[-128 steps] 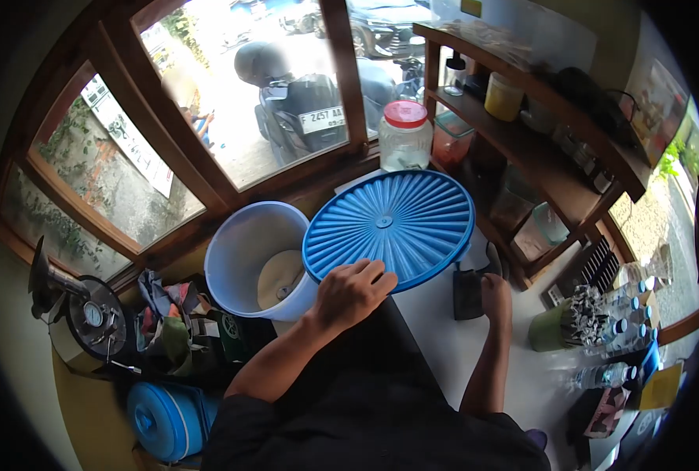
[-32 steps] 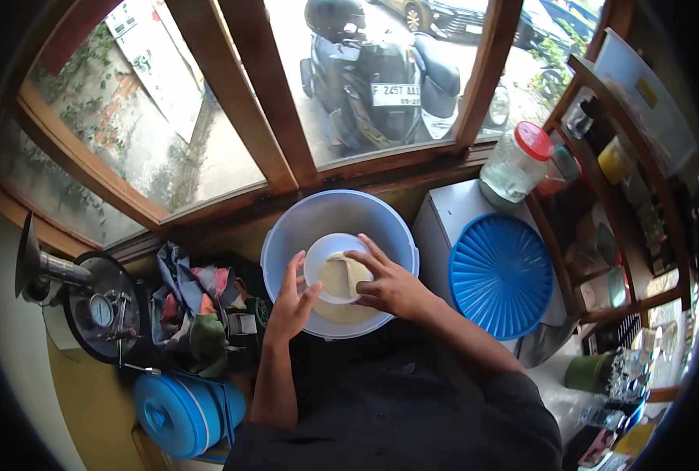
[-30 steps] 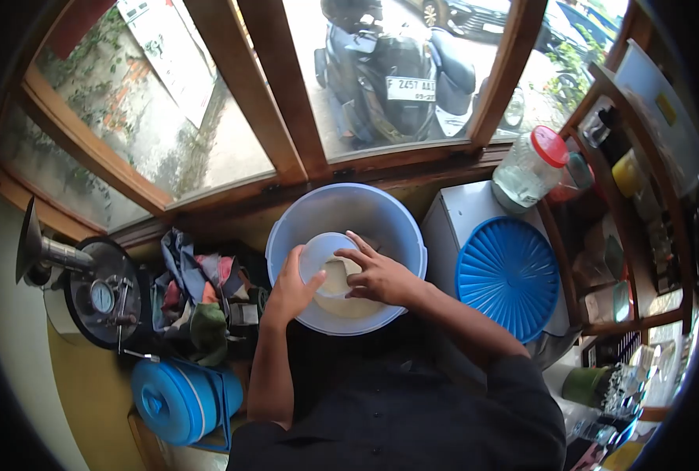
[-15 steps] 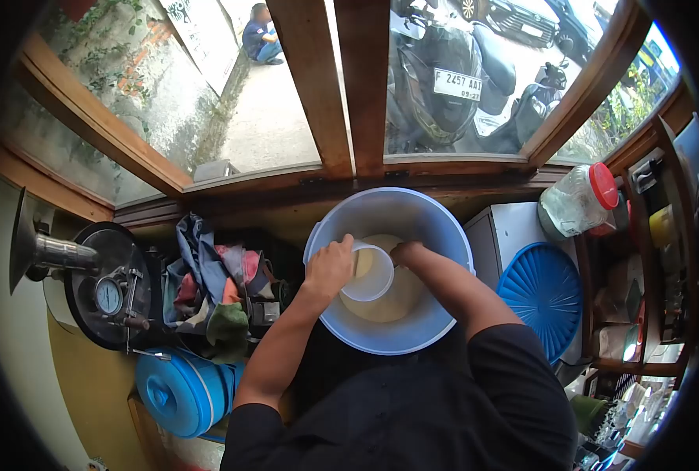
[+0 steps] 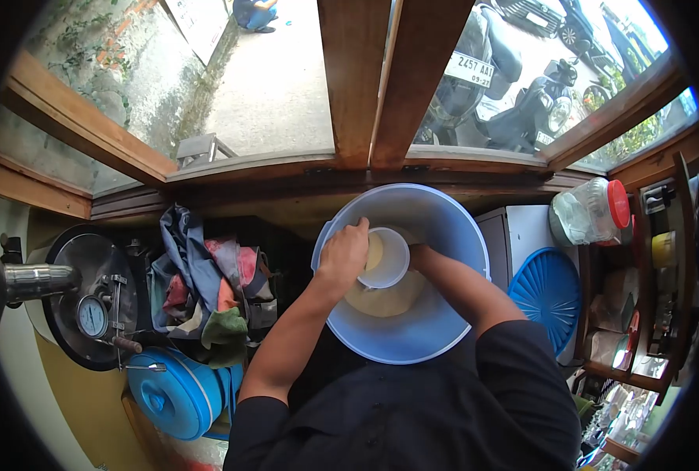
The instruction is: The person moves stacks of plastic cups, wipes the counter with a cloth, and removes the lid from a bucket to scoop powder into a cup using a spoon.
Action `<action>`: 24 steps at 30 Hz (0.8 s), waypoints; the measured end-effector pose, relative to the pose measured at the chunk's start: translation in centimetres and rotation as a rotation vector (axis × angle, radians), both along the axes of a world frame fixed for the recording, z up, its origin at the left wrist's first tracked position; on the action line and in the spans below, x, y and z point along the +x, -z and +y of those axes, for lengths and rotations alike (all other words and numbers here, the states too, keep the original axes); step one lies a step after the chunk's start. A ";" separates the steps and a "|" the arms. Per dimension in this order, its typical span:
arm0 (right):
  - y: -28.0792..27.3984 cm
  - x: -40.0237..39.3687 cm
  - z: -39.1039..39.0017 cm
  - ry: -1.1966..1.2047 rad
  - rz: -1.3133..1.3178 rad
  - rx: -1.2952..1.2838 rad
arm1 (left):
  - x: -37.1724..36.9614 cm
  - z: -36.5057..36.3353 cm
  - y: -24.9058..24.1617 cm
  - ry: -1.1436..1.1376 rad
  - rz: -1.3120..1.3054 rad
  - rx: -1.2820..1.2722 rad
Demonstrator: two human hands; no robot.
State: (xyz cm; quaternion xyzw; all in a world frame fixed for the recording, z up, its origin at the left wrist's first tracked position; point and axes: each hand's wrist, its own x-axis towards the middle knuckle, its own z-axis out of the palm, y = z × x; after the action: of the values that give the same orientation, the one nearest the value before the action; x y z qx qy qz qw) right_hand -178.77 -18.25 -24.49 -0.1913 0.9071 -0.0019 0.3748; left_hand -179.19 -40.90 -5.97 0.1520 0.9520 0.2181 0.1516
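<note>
A large pale-blue bucket (image 5: 449, 216) stands in front of me, with a pale, loose, grainy material (image 5: 389, 304) at its bottom. My left hand (image 5: 346, 253) is closed on the left rim of a whitish plastic cup (image 5: 394, 269), held inside the bucket over the material. Some yellowish-cream stuff shows inside the cup on its left side. My right hand (image 5: 422, 256) reaches into the bucket just right of the cup, its fingers hidden behind the cup's edge.
A metal cooker (image 5: 98, 271) with a gauge, bunched cloths (image 5: 200, 263) and a blue lidded jug (image 5: 178, 396) are on the left. To the right are a blue ribbed lid (image 5: 548, 298) and a red-capped jar (image 5: 587, 212). Wood-framed windows (image 5: 353, 86) rise behind the bucket.
The camera view has shifted, so the surroundings sit differently. Within the bucket, my left hand and the cup have moved slightly toward the far side and the right. My right hand stays beside the cup.
</note>
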 end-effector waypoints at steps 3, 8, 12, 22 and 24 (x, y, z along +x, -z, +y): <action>-3.0 -1.6 0.7 0.066 -0.202 0.028 | -0.4 0.2 0.1 0.008 -0.016 -0.017; -2.0 -1.4 1.0 0.110 -0.206 -0.008 | -1.0 0.8 -1.1 0.030 -0.036 -0.116; 1.4 0.6 -3.1 0.073 -0.129 -0.206 | -0.6 0.6 -0.2 0.013 -0.014 -0.090; -13.5 1.7 -1.3 -0.172 -0.332 0.192 | -1.0 0.5 0.5 0.014 -0.099 0.044; -18.4 1.5 -2.5 -0.302 -0.292 0.047 | -0.9 0.6 0.1 0.052 -0.104 0.074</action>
State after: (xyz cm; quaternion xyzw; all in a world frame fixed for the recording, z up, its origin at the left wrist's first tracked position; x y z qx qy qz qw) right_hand -177.23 -20.79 -6.10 -0.3142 0.8038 0.0476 0.5028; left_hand -180.14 -40.35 -6.09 0.1706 0.9298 0.2568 0.2008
